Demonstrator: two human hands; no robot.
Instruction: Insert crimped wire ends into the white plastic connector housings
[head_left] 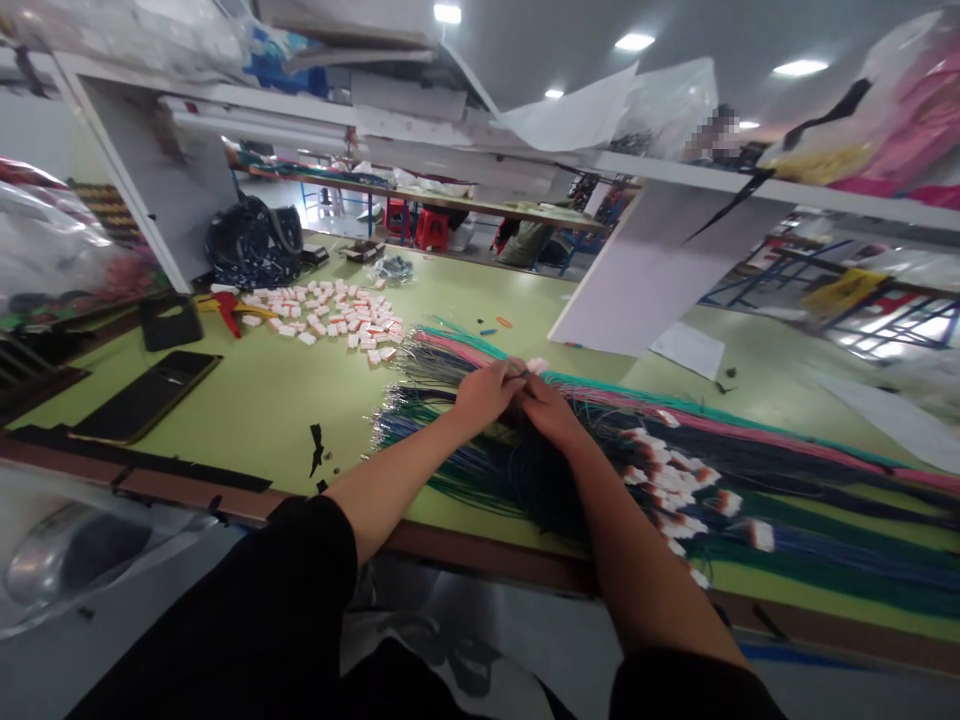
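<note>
The phone (148,397) lies on the left of the table (277,442). Behind it is a pile of clips (341,315), with a bag (253,243) behind the pile. The long wires (787,470) lie on the right, with more clips on them.

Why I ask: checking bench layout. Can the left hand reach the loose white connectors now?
Probably yes: the loose white connectors lie openly beyond the wire tips, nothing tall between, though the left hand is busy at the wires.
</note>
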